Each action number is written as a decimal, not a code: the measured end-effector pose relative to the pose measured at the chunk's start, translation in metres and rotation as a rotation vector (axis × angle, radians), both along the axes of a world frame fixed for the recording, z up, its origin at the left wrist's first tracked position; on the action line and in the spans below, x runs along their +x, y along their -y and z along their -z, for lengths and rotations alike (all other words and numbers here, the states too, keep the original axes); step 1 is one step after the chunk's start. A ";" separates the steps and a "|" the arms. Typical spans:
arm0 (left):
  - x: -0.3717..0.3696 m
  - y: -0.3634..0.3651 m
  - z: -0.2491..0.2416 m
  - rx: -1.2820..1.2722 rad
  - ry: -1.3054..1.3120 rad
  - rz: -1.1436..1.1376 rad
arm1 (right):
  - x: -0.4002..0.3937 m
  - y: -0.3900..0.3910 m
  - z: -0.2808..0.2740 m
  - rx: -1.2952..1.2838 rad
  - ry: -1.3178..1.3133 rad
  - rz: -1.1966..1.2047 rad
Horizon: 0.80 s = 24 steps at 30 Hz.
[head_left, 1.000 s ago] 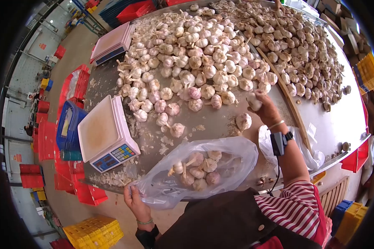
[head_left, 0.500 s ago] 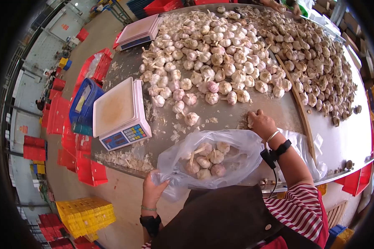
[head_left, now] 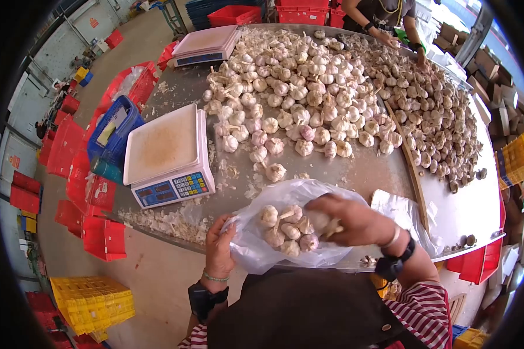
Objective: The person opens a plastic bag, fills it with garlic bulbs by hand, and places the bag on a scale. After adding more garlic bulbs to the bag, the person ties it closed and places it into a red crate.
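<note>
A clear plastic bag (head_left: 256, 250) lies open at the table's front edge with several garlic bulbs (head_left: 290, 232) inside. My left hand (head_left: 220, 250) pinches the bag's left rim. Over the bag's right side is my right hand (head_left: 355, 221), slightly blurred, its fingers round a garlic bulb (head_left: 320, 221). Beyond the bag spreads a large heap of pale garlic (head_left: 314, 87). To the right, past a wooden strip (head_left: 410, 168), is a heap of darker garlic (head_left: 442, 110).
A scale (head_left: 163, 151) stands left of the bag, another scale (head_left: 206, 43) farther back. A blue basket (head_left: 113, 131) sits beside the table (head_left: 239, 198). A co-worker's hands (head_left: 390, 39) are at the far right edge. Thin plastic bags (head_left: 396, 209) lie at right.
My right hand has moved from the tabletop leftward over the bag, now with a bulb. Another bulb shows in the bag's left part. The view has shifted, showing more of the co-worker.
</note>
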State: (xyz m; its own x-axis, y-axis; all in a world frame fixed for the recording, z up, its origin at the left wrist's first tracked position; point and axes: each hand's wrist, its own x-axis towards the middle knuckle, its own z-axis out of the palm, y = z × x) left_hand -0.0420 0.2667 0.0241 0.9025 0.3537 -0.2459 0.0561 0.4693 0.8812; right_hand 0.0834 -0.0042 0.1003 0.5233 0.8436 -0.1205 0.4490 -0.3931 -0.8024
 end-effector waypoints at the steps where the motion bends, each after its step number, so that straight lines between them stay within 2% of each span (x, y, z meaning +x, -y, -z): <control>1: 0.002 -0.006 0.006 0.000 0.041 0.050 | -0.007 -0.021 0.022 0.009 0.046 -0.064; 3: 0.004 -0.012 -0.001 -0.032 0.037 0.082 | -0.015 -0.063 0.037 -0.221 0.019 -0.059; 4: 0.004 -0.014 -0.004 -0.047 0.033 0.109 | -0.017 -0.077 0.051 -0.244 0.018 -0.046; 6: 0.005 -0.021 -0.008 -0.078 0.018 0.095 | -0.020 -0.094 0.079 -0.258 0.129 0.015; 7: 0.005 -0.025 -0.007 -0.088 -0.002 0.065 | -0.023 -0.100 0.082 -0.189 0.414 0.052; 8: 0.006 -0.029 -0.004 -0.109 -0.008 0.071 | -0.019 -0.095 0.080 -0.211 0.407 0.053; 10: 0.006 -0.037 0.003 -0.034 0.008 0.049 | 0.004 -0.079 0.060 0.026 0.068 0.103; 12: 0.007 -0.041 0.009 -0.045 -0.002 0.021 | 0.037 -0.060 0.052 0.041 -0.145 0.400; 13: 0.006 -0.044 0.014 -0.043 -0.010 0.006 | 0.057 -0.049 0.057 0.054 -0.136 0.543; 14: 0.004 -0.045 0.018 -0.039 -0.018 -0.011 | 0.079 -0.036 0.073 -0.002 0.199 0.618; 16: 0.001 -0.044 0.018 -0.029 -0.033 -0.034 | 0.128 -0.001 0.125 -0.262 0.507 0.681; 18: 0.001 -0.040 0.013 -0.030 -0.034 -0.082 | 0.160 0.027 0.168 -0.472 0.505 0.673; 21: -0.001 -0.035 0.012 0.065 -0.076 -0.180 | 0.172 0.035 0.212 -0.328 0.577 0.722; 24: 0.002 -0.033 0.011 0.046 -0.115 -0.222 | 0.169 0.031 0.212 -0.385 0.475 0.803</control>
